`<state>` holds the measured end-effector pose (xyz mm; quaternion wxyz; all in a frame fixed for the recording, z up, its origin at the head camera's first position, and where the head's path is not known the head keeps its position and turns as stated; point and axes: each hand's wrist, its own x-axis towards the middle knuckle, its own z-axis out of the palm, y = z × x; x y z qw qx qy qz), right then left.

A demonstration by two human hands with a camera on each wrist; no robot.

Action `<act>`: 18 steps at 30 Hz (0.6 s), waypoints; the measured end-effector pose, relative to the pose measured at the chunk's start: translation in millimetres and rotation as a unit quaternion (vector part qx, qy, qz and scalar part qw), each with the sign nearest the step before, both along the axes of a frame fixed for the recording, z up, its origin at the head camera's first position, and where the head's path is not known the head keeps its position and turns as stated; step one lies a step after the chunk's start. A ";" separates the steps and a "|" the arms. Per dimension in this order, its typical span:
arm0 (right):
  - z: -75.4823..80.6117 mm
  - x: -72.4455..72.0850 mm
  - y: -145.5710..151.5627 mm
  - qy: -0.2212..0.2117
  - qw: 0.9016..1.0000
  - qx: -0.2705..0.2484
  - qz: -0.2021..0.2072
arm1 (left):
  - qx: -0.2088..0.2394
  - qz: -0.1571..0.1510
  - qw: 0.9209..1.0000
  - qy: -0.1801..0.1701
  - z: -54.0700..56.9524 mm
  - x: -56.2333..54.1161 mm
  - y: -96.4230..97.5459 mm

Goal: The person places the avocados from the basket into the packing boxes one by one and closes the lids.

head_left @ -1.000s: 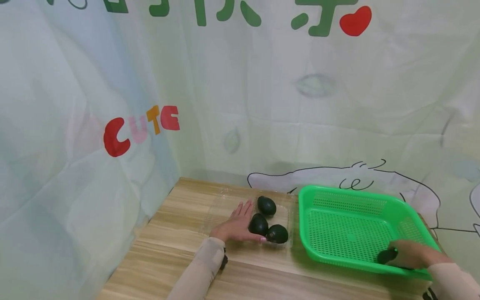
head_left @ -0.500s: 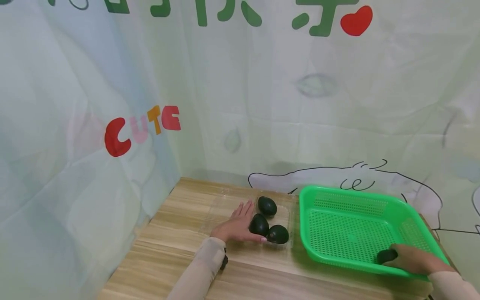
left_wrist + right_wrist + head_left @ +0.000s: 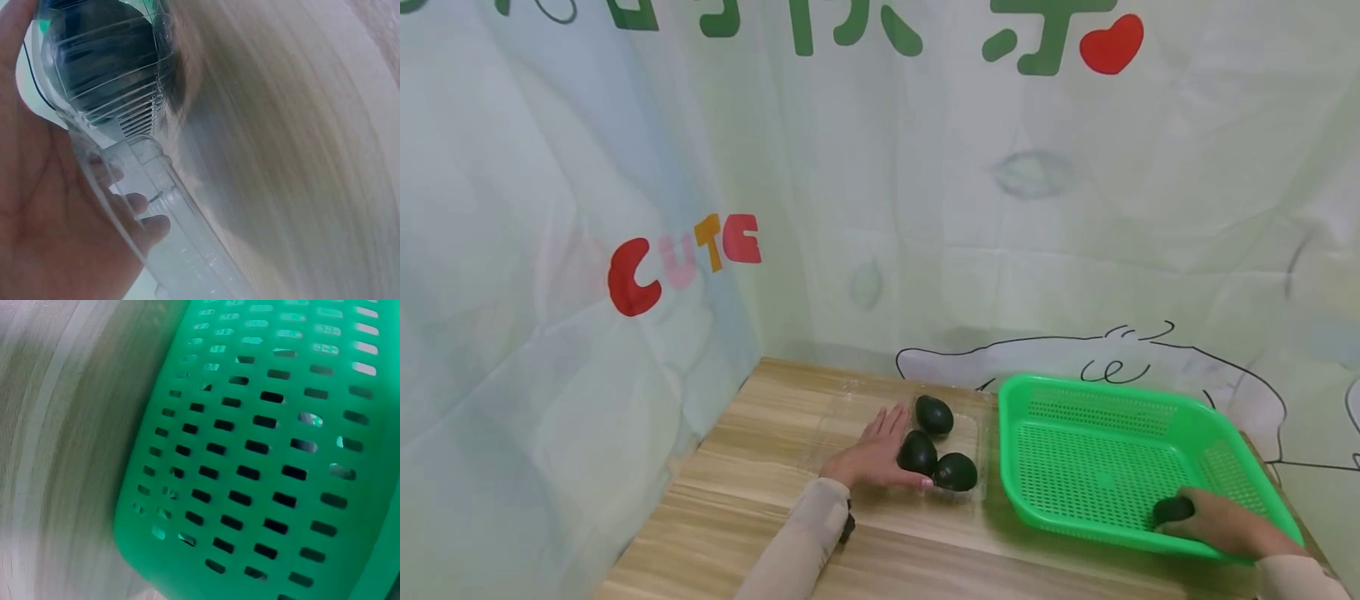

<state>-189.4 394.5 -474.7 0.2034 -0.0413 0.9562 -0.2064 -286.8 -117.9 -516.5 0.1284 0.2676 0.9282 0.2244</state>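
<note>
In the head view my left hand (image 3: pixel 880 454) rests at the hinge side of a clear plastic clamshell box (image 3: pixel 972 423), fingers straight and thumb along the front. Inside the box lie three dark green avocados: one at the back (image 3: pixel 934 415), one beside my hand (image 3: pixel 917 452), one at the front right (image 3: pixel 956 472). The left wrist view shows my palm against the clear box wall (image 3: pixel 140 112), with an avocado (image 3: pixel 103 53) behind it. My right hand (image 3: pixel 1221 521) holds another avocado (image 3: pixel 1173 510) low in the green basket (image 3: pixel 1018 500), near its front right corner.
The box's clear lid (image 3: pixel 835 421) lies opened out to the left on the wooden table (image 3: pixel 760 475). A printed cloth (image 3: pixel 880 208) hangs behind and to the left. In the right wrist view the basket's slotted wall (image 3: pixel 250 469) fills most of the picture.
My right hand has shifted very slightly within the basket, still holding the avocado. The basket's right end is a little farther right. My left hand and the box have stayed put.
</note>
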 end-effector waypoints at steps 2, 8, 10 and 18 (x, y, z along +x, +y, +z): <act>-0.8 1.5 0.6 0.015 1.000 -0.002 -0.004 | 0.001 0.001 1.000 -0.002 0.3 0.1 0.1; -3.0 1.2 2.4 0.057 0.998 0.009 -0.008 | 0.001 0.001 1.000 0.000 0.4 0.1 0.3; -3.0 0.3 2.6 0.070 0.997 0.009 -0.010 | 0.002 0.000 1.000 0.000 0.3 0.1 0.2; -2.4 -2.4 3.1 0.101 0.995 0.000 -0.025 | 0.003 0.003 1.000 -0.003 1.9 0.6 0.4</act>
